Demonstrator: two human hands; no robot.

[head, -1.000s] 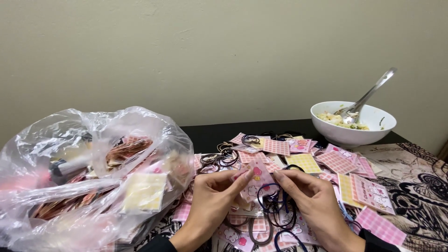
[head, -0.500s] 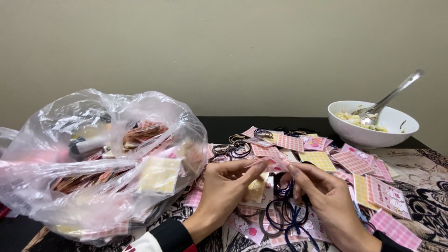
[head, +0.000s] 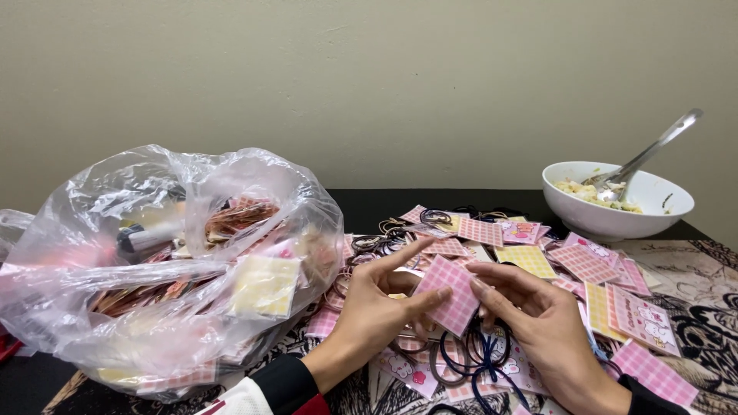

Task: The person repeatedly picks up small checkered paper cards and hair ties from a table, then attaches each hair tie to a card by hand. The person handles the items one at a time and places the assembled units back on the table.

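My left hand (head: 380,307) and my right hand (head: 538,319) meet at the table's middle, both pinching one pink checked paper card (head: 450,290) held slightly above the pile. Several dark and blue elastic hair ties (head: 477,357) hang under the card and loop around my right hand's fingers. Beneath the hands lies a scatter of pink and yellow checked cards (head: 530,253) mixed with loose hair ties (head: 377,242).
A large clear plastic bag (head: 165,261) stuffed with cards and hair ties stands at the left. A white bowl (head: 615,204) of food with a metal spoon (head: 653,150) sits at the back right. A patterned cloth (head: 707,292) covers the dark table.
The view has shifted, with the bag and bowl sliding right and back. My hands have lifted the pink card higher and turned it flatter toward me; the hair ties dangle below.
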